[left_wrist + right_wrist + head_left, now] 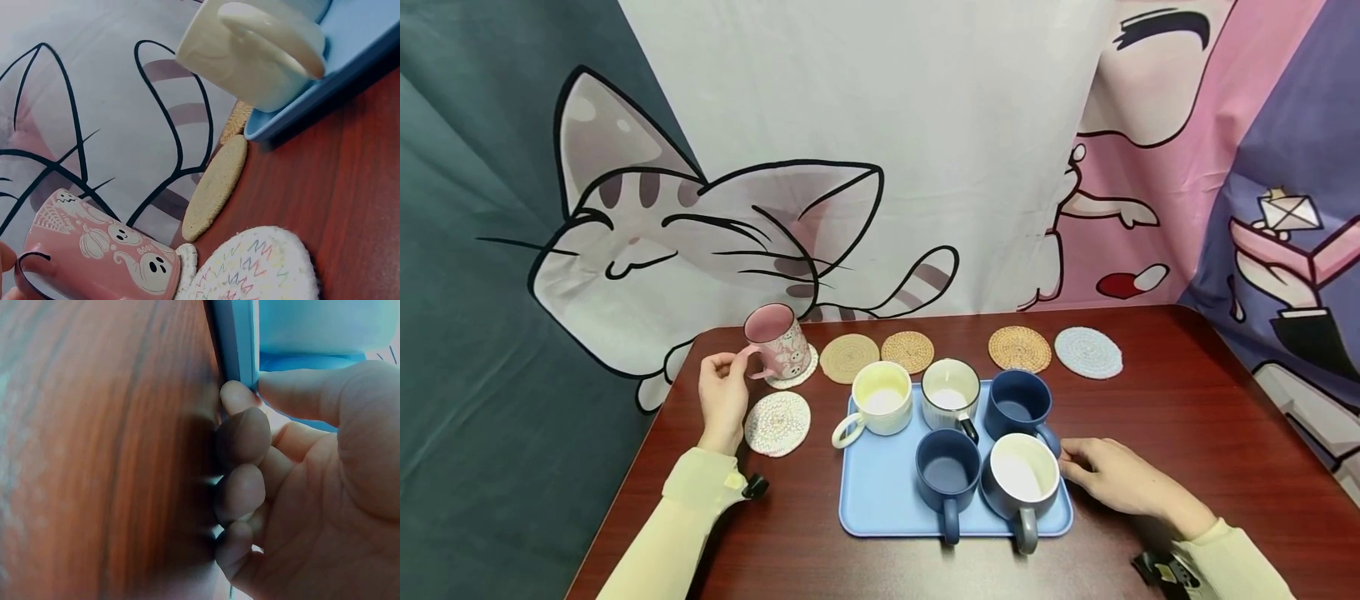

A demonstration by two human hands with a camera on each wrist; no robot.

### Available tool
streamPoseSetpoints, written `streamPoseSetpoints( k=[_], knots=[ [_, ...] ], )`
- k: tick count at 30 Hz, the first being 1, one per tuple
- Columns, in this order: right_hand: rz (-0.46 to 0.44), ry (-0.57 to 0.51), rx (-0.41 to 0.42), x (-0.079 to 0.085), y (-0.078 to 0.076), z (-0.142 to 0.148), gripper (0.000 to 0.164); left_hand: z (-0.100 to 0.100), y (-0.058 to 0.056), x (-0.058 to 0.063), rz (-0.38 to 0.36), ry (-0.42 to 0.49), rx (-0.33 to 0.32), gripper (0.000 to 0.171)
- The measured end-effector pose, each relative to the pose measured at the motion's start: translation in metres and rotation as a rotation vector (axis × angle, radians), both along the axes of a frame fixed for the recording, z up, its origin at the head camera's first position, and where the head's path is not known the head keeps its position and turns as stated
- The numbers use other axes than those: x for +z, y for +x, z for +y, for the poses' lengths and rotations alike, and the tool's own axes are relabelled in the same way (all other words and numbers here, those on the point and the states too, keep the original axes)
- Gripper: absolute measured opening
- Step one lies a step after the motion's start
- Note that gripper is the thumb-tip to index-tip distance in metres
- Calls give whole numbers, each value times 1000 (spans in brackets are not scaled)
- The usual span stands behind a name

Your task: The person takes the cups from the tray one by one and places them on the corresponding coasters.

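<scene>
My left hand [722,402] pinches the handle of a pink mug [786,350] patterned with white ghosts. The mug is at a round white coaster [806,372] at the back left; in the left wrist view its base [172,275] meets the coaster's edge. Nearer me lies a white coaster with coloured zigzag stitching [778,424]. On the right, my right hand [1123,479] pinches the rim of a light blue tray [880,487] between thumb [306,394] and index finger. Its other fingers curl beside the tray, close to the tabletop.
On the tray stand a cream mug [883,408], a white mug with black handle [950,392], two navy mugs [1018,404] [947,475] and a grey-blue mug with white interior [1022,479]. Behind lie tan coasters [850,358] [907,352] [1019,349] and a pale blue coaster [1088,352].
</scene>
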State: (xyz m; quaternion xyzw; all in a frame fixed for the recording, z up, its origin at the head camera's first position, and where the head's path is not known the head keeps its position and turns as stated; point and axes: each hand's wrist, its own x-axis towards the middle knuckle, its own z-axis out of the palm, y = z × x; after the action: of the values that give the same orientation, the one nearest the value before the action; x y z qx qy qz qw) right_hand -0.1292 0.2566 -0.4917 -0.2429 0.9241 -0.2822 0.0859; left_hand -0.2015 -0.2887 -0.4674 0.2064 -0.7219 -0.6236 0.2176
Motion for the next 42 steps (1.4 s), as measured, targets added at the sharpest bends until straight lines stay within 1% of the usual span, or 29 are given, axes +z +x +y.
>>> streamPoseSetpoints(
  k=[3, 5, 8, 12, 14, 17, 19, 22, 26, 29, 31, 33, 36, 39, 42],
  knots=[
    [-3, -5, -1, 0, 0, -1, 30, 1, 2, 1, 40, -31, 44, 42],
    [-6, -7, 0, 0, 0, -1, 30, 3, 5, 2, 59, -40, 60, 44],
    [-7, -6, 1, 0, -1, -1, 30, 5, 11, 4, 74, -61, 63, 38],
    [1, 1, 1, 0, -1, 0, 30, 10, 19, 4, 121, -93, 25, 27],
    [2, 3, -3, 1, -1, 0, 30, 15, 23, 5, 147, -97, -3, 25],
    [3, 2, -4, 1, -1, 0, 30, 24, 29, 6, 166, -77, -59, 22],
    [0, 1, -5, 2, -1, 0, 30, 30, 33, 6, 169, -54, -109, 20],
    [-2, 0, -3, 2, 0, 0, 30, 40, 39, 5, 138, -31, -195, 16],
    [-1, -1, -1, 1, 0, 1, 30, 53, 46, 3, 63, -48, -307, 13],
    [-4, 0, -2, 0, 0, 1, 30, 63, 51, 1, 6, -43, -396, 13],
    [-7, 1, -6, 0, 0, 1, 30, 70, 54, 0, -28, -47, -443, 14],
    [-7, 0, -7, 0, 0, 1, 30, 76, 56, -2, -58, -54, -486, 15],
    [-2, 0, -7, 0, 0, 0, 31, 83, 60, -4, -103, -94, -532, 16],
    [-2, 3, -10, -1, 0, 0, 31, 88, 63, -6, -153, -115, -582, 16],
    [1, 8, -7, -1, 0, -1, 30, 92, 66, -7, -191, -135, -610, 14]
  ],
)
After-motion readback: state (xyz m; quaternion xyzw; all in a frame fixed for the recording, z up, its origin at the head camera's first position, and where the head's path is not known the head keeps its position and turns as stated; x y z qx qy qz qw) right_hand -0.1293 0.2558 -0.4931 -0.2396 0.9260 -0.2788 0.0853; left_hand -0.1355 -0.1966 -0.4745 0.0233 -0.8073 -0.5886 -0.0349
